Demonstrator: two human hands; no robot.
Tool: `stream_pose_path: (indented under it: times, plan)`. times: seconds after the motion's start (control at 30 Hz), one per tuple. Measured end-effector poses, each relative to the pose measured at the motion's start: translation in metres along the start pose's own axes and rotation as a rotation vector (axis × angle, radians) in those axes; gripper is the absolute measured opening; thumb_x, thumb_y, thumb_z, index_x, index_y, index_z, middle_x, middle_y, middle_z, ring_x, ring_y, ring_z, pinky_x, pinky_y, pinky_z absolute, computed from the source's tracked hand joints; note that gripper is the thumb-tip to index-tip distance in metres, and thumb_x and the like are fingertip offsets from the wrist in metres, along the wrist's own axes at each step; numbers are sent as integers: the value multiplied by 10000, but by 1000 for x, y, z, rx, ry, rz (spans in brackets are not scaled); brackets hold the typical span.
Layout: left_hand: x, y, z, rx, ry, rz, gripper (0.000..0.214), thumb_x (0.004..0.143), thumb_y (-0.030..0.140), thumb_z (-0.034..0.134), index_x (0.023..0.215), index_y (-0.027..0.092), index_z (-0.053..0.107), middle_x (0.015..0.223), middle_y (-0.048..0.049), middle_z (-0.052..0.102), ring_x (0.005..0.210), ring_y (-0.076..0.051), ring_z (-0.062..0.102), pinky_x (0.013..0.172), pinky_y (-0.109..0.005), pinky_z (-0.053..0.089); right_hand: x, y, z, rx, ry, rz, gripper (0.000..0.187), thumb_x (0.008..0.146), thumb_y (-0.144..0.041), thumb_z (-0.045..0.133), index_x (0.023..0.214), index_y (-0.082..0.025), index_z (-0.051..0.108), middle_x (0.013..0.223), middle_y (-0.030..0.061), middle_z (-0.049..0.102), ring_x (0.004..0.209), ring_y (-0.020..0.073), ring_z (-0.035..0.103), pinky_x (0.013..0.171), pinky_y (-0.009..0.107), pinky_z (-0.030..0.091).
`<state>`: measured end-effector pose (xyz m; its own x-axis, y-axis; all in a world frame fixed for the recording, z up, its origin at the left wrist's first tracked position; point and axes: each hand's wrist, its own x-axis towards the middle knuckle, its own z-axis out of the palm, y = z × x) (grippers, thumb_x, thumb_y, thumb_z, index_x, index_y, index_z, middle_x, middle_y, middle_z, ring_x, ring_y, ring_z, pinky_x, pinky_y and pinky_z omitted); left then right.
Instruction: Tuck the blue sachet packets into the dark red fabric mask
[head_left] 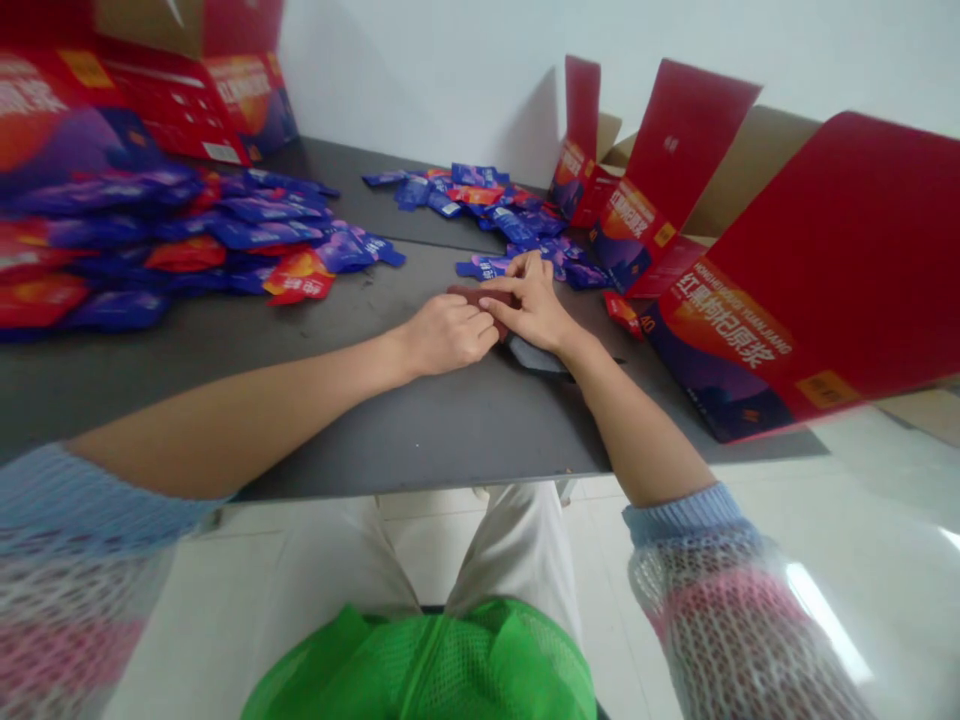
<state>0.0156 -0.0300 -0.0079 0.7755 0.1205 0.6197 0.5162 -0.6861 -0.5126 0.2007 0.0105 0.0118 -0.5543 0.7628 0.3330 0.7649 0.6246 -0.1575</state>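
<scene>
the left hand and right hand are pinching a flat reddish-brown piece just above the dark table, fingers pressed together; it is looking light and bendy, so its edges are offering the surest hold.

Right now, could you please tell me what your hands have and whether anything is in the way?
Left hand and right hand pinching a reddish-brown strip. Dark grey piece under right hand. Blue sachets just beyond.
</scene>
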Motion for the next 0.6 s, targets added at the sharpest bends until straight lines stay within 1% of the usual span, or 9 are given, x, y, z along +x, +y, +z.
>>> stream_pose_path:
  times: [0.1,0.2,0.27,0.33,0.4,0.5,0.6]
  plan:
    - [1,0,-2,34,-32,12,356,924,61,421,685,147,669,591,-44,632,545,-135,568,527,-289,350,4,6,4,-31,-4,55,482,964,-556,432,1217,-224,673,1176,132,575,1169,305,491,1015,479,383]
    - [0,0,-2,53,-30,21,346,915,54,427,652,153,629,579,-34,617,521,-131,549,514,-293,315,7,12,6,-78,7,186,400,960,-465,454,1171,-205,673,1123,128,631,1029,291,582,908,429,460]
    - [-1,0,-1,68,-7,19,332,906,54,440,640,158,608,575,-30,610,522,-134,546,508,-300,294,6,16,5,-127,25,277,364,948,-425,476,1159,-214,684,1119,131,657,979,300,610,854,426,479]
    - [-1,1,0,79,2,4,318,898,58,451,640,159,605,570,-31,608,524,-138,551,506,-304,283,5,19,4,-163,44,342,353,941,-405,498,1184,-235,691,1127,137,668,981,315,625,830,434,487]
    - [-1,2,0,76,-9,-27,308,893,70,461,638,157,611,556,-35,604,518,-141,558,503,-303,282,4,20,4,-178,55,384,352,942,-391,507,1213,-263,691,1130,135,674,996,325,636,824,442,493]
    - [-1,3,2,44,-47,-81,275,867,90,485,640,146,630,558,-56,623,513,-157,581,491,-303,291,4,18,4,-179,56,406,344,951,-370,506,1225,-285,696,1131,130,676,1003,320,647,827,442,502]
    - [-3,4,4,29,-130,-199,195,807,95,517,687,130,666,618,-88,675,524,-190,612,475,-314,299,3,13,3,-183,47,420,340,955,-348,514,1232,-276,695,1135,140,668,988,320,656,814,442,510]
